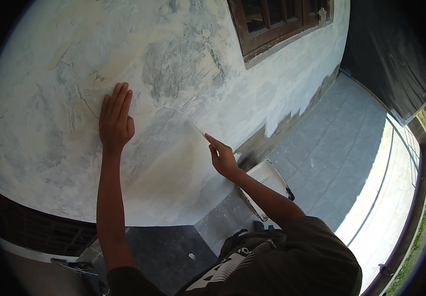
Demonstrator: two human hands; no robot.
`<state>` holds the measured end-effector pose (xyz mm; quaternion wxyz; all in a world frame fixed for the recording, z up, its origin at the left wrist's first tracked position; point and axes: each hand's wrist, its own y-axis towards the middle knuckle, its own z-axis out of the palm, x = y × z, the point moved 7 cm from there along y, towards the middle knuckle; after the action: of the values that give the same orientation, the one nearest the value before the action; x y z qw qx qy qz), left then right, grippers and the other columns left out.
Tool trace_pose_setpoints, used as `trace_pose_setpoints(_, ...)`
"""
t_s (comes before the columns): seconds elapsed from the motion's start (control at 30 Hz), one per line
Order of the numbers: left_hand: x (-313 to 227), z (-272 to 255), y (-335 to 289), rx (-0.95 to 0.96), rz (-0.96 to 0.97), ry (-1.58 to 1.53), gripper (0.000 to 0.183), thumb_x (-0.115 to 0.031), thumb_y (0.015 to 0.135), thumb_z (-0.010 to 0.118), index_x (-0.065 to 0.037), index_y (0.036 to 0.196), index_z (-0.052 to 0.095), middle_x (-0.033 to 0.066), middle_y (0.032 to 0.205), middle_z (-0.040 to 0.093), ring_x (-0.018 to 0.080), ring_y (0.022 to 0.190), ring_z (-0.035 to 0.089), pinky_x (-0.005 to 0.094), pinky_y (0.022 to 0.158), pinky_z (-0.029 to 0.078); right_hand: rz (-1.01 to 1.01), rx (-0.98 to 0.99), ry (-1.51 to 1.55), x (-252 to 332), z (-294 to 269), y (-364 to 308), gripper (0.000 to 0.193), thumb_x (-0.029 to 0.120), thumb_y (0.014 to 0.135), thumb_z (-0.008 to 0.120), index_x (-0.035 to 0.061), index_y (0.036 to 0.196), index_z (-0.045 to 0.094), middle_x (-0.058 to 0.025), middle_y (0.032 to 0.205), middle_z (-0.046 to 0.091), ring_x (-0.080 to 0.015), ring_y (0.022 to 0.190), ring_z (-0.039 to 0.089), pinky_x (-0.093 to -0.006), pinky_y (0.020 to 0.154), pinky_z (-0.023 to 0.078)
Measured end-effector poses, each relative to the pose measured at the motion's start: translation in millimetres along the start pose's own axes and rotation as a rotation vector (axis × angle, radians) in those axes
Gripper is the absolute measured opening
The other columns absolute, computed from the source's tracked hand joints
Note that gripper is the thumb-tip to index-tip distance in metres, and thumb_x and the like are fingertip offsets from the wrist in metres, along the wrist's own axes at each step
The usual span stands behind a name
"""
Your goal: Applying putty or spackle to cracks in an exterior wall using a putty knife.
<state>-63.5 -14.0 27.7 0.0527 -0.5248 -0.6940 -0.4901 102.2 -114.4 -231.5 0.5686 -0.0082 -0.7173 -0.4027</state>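
Observation:
A pale, patchy painted wall (168, 158) with cracks and grey smears stands in front of me. My left hand (116, 118) lies flat against it, fingers stretched upward, beside a long thin crack (81, 93). To the right, my right hand (222, 155) is at the wall with its index finger stretched out and the thumb apart. Its fingertip meets the lower end of another thin crack (177, 110). I see no tool in either hand, though the right palm is partly hidden.
A white-smeared paint tray (267, 177) sits on the grey tiled floor (316, 148) beneath my right forearm. A brown-framed window (272, 24) is set in the wall above. Dark sheeting (390, 59) hangs at the far right. A small white scrap (191, 256) lies on dark flooring.

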Motion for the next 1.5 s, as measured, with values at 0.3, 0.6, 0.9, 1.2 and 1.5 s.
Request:
trace_pose_setpoints(0.3, -1, 0, 0, -0.017, 0.016, 0.0, 0.059, 0.002, 0.077, 0.042, -0.001, 0.134, 0.057, 0.0079, 0.149, 0.05, 0.0229, 0.142, 0.043, 0.0429, 0.117, 0.031, -0.281, -0.496, -0.161, 47, -94, 178, 0.035, -0.005, 0.091, 0.055, -0.0036, 0.127, 0.059, -0.0246, 0.118, 0.066, -0.0379, 0.106, 0.067, -0.0395, 0.09, 0.054)
trace_pose_setpoints(0.6, -1, 0, 1, -0.025, 0.008, 0.0, 0.059, 0.002, 0.077, 0.043, -0.001, 0.134, 0.057, 0.0078, 0.148, 0.051, 0.023, 0.142, 0.043, 0.0429, 0.117, 0.031, -0.466, -0.388, -0.357, 58, -26, 134, 0.056, -0.015, 0.08, 0.055, -0.0001, 0.134, 0.054, -0.0234, 0.133, 0.058, -0.0408, 0.119, 0.059, -0.0424, 0.098, 0.052)
trace_pose_setpoints(0.9, 3, 0, -3, -0.017, 0.004, -0.005, 0.058, 0.002, 0.077, 0.043, -0.001, 0.133, 0.057, 0.0081, 0.148, 0.052, 0.0234, 0.142, 0.043, 0.0431, 0.117, 0.031, 0.101, -0.22, 0.218, 1, -18, 63, 0.033, 0.001, 0.096, 0.057, -0.0051, 0.128, 0.06, -0.0199, 0.11, 0.072, -0.0241, 0.101, 0.071, -0.0325, 0.089, 0.053)
trace_pose_setpoints(1.2, 0, 1, 2, -0.023, 0.002, -0.021, 0.058, 0.002, 0.077, 0.043, 0.0, 0.133, 0.058, 0.0088, 0.147, 0.052, 0.0239, 0.141, 0.044, 0.0427, 0.117, 0.031, -0.495, -0.312, -0.482, 38, -19, 163, 0.07, -0.018, 0.079, 0.055, -0.0011, 0.146, 0.04, -0.0226, 0.156, 0.032, -0.0447, 0.144, 0.03, -0.05, 0.117, 0.03)
trace_pose_setpoints(1.5, 2, 0, -3, -0.03, 0.0, 0.002, 0.058, 0.002, 0.076, 0.043, 0.0, 0.132, 0.058, 0.0087, 0.147, 0.053, 0.0241, 0.141, 0.045, 0.0437, 0.116, 0.032, -0.015, 0.498, -0.125, -61, 31, -65, 0.059, -0.016, 0.084, 0.043, 0.0021, 0.141, 0.048, -0.0188, 0.137, 0.057, -0.0363, 0.131, 0.051, -0.0436, 0.113, 0.039)
